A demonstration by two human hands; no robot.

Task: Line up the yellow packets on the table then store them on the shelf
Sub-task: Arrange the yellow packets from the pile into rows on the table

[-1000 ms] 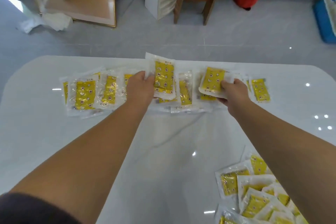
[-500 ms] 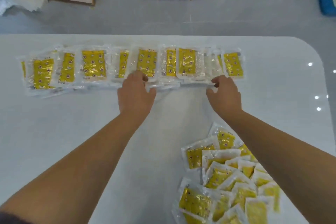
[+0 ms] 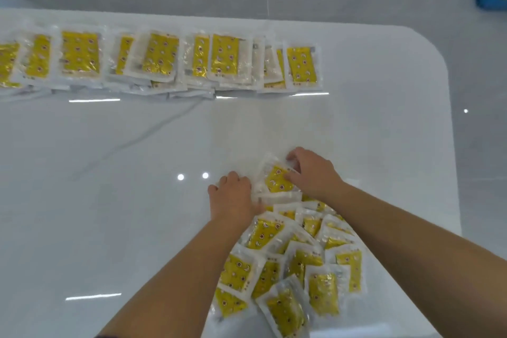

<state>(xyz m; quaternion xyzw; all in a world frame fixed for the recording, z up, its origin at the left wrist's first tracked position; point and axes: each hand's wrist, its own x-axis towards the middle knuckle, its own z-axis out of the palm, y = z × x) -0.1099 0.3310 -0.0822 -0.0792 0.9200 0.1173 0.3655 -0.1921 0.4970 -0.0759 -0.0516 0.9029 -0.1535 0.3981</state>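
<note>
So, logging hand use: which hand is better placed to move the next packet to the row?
Probably right. The right hand pinches the top packet of the pile; the left hand is only at its edge.

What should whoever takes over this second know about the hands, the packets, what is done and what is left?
Right hand pinches the top packet of the loose pile at the near right of the table.
Left hand sits at that packet's left edge; whether it grips is unclear.
Done: an overlapping row of packets lies along the far side.
Left: move the pile's packets into the row, then store all on the shelf, which is not in view.
</note>
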